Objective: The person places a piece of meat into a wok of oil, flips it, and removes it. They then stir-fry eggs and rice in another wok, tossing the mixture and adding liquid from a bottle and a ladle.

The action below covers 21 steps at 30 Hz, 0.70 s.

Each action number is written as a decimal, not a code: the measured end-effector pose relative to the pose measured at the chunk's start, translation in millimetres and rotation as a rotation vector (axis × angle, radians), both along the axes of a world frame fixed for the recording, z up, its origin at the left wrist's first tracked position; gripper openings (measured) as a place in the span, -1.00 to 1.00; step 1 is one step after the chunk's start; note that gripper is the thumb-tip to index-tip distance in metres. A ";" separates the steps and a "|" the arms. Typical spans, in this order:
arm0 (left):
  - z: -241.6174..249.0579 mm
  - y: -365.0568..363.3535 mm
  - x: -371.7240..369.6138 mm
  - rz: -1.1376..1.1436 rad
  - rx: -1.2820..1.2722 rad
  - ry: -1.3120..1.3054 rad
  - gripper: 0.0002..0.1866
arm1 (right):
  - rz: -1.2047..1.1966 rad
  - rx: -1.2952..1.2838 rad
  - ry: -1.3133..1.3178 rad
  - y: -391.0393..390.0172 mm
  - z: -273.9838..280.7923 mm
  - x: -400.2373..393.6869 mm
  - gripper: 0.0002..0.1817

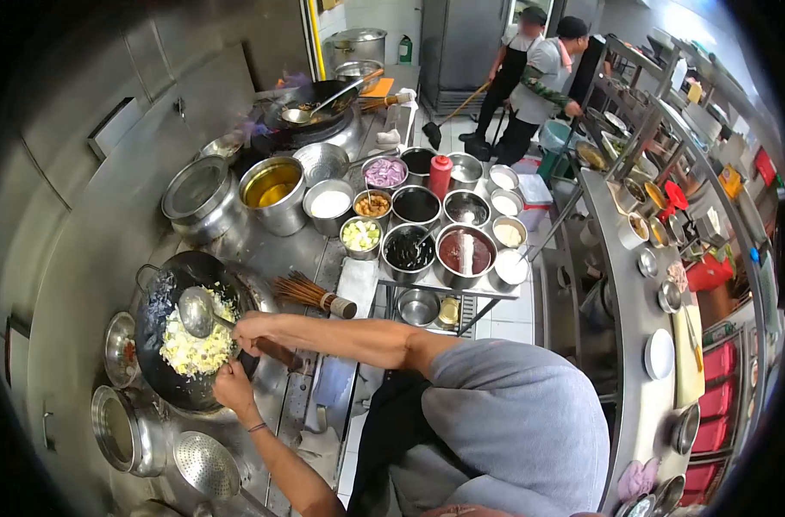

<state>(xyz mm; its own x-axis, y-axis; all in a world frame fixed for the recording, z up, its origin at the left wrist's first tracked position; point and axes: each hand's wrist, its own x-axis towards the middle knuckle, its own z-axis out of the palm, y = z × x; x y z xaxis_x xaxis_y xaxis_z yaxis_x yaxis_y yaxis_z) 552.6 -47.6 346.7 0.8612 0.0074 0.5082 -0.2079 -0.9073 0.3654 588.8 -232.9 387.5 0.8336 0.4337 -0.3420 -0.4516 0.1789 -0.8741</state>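
R grip [253,332]: fingers wrapped tight, no gap, round the ladle [197,312] handle; brown wooden end pokes out behind the fist, metal shank runs fwd. L grip [234,389], w/ a thin dark wristband [256,426] behind it, is curled closed on the wok [185,392] at its near side; can't tell if that's bare rim or a handle, fingers hide it.

Ladle bowl is round, smooth, dull-grey metal, resting at the food [185,351]: pale-yellow & white, crumbly, w/ green flecks, heaped mid-wok. Food sits just ahead of both grips, L grip right by its edge, R grip slightly above it in view. Wok is dark, wide, curved, w/ a loop handle on the far rim & greyish patches on the inner wall.

Next out: bamboo brush [310,291], stiff strips bound in a bundle, lying on the steel tabletop [319,250] beyond R grip. On L grip's side, a perforated skimmer [207,464], round & shiny, plus a steel pot [116,426]. Further off: steel tubs incl. chopped green veg [360,234], purple onion [384,172] & a dark-red sauce [455,250]; red plastic squeeze bottle [440,177] among them. Two people [530,82] stand at the back.
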 end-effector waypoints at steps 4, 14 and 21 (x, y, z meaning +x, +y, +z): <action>-3.7 6.9 -7.3 -0.002 -0.005 0.008 -0.55 | -0.086 0.164 -0.052 -2.6 6.1 -14.9 -0.77; -3.2 2.5 -4.4 0.012 -0.017 -0.014 -0.56 | -0.260 -0.951 -0.809 -2.0 -20.5 19.2 -0.45; -7.2 7.3 0.5 -0.002 0.030 -0.016 -0.59 | 0.153 -1.188 -0.979 28.2 -31.0 38.5 -0.44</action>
